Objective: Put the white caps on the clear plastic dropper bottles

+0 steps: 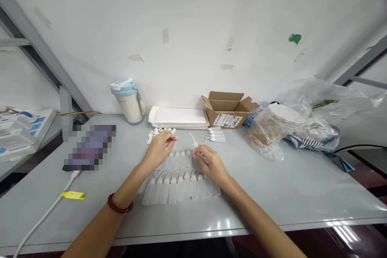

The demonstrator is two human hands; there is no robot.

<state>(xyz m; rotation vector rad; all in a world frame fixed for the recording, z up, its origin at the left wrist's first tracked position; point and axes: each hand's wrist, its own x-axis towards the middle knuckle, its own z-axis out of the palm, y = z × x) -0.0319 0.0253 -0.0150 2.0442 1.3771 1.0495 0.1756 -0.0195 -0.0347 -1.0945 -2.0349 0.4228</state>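
My right hand (211,163) pinches a small translucent bottle with a white top (195,144) and a thin spout pointing up. My left hand (159,148) is a little to its left, with thumb and index finger closed together; what lies between them is too small to make out. Below both hands, two rows of similar translucent bottles (172,190) lie side by side, their thin tubes bent over. Behind my left hand is a cluster of small white parts (157,131). Several more bottles (216,134) lie beyond my right hand.
A stack of white flat packs (178,117) and an open cardboard box (228,113) stand against the wall. To the left are an insulated cup (128,102) and a blurred-out phone (90,147) on a white cable (45,213). Plastic bags (269,145) crowd the right side.
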